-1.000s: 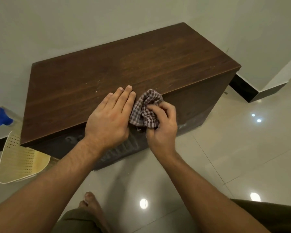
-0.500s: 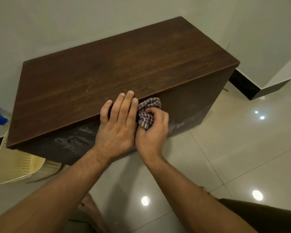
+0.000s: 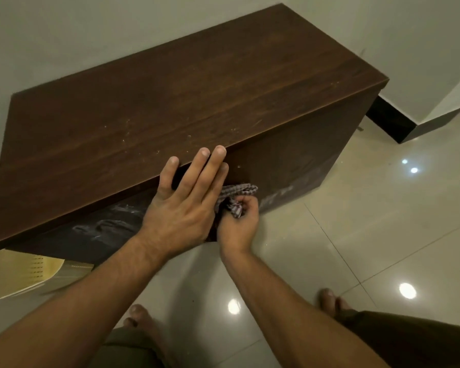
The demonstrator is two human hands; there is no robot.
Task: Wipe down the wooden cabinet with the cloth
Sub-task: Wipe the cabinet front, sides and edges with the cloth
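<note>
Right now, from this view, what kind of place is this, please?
Probably a room in a home: a wooden cabinet stands against a plain wall, the floor is glossy tile with a dark skirting, and the person's feet are bare.

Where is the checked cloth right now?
The cloth is bunched in the right hand, at the wooden cabinet's front, just right of the left hand, mid-frame in the head view.
</note>
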